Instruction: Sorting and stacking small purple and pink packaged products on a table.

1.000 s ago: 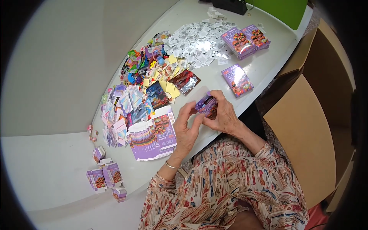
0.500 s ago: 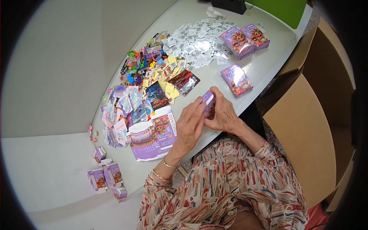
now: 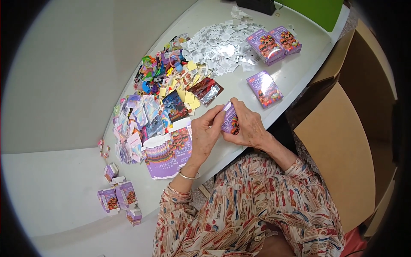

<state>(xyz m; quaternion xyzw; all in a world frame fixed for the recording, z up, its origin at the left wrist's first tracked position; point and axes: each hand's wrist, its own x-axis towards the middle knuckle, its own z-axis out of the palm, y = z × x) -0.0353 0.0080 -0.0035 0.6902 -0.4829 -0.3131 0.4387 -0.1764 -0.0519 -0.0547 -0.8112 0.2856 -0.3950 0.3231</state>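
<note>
Left hand (image 3: 208,135) and right hand (image 3: 249,127) grasp a seemingly closed, purple rectangular cardboard box (image 3: 230,121), with closed glossy purple cartons (image 3: 266,47) at its one o'clock, loose flat white packets (image 3: 219,48) at twelve

My purple box (image 3: 231,122), printed with bright figures
Beyond the box, white slips (image 3: 214,47); right of it, tan carton (image 3: 338,158); below it, my red-blue-cream patterned clothes (image 3: 278,188).

Bright light, dark curved edges
</note>
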